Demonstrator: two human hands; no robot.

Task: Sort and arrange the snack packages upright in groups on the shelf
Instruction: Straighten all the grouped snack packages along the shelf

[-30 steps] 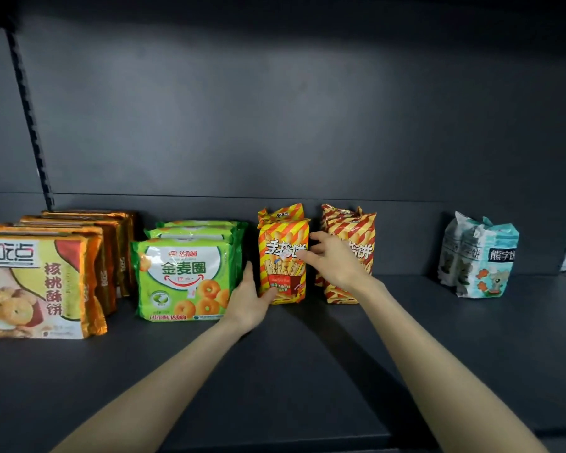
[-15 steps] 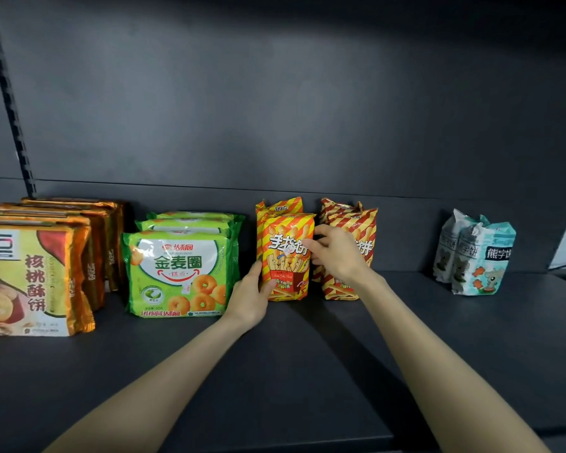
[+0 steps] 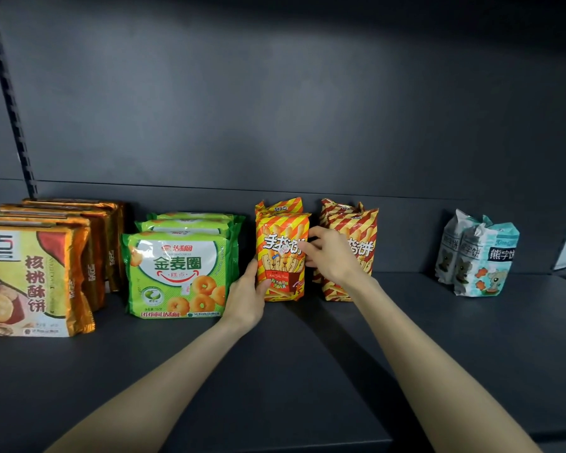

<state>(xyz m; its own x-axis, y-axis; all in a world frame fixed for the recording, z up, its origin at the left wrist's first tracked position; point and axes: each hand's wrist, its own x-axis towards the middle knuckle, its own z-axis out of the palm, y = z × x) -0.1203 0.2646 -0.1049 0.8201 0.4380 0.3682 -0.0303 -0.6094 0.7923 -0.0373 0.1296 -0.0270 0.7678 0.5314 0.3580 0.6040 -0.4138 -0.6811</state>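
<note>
Packet [image 3: 281,256] upright between both hands [image 3: 245,297] [image 3: 332,256]

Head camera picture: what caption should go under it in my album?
Left hand and right hand hold a yellow striped snack bag upright on the dark shelf, beside green cookie packs.

On the dark shelf [image 3: 307,371] the packs stand upright in groups. Both hands are on the front yellow-striped pack [image 3: 280,256]: the left hand [image 3: 247,297] holds its lower left edge, and the right hand [image 3: 332,256] pinches its upper right edge. A second pack of that kind stands right behind it. The red-striped packs [image 3: 363,230] are just beside it on the right, partly behind the right hand. The green ring-biscuit packs [image 3: 177,273] sit close on the left, with the orange cookie packs [image 3: 30,279] beyond them. The pale blue packs [image 3: 477,256] stand well apart at the far right.
</note>
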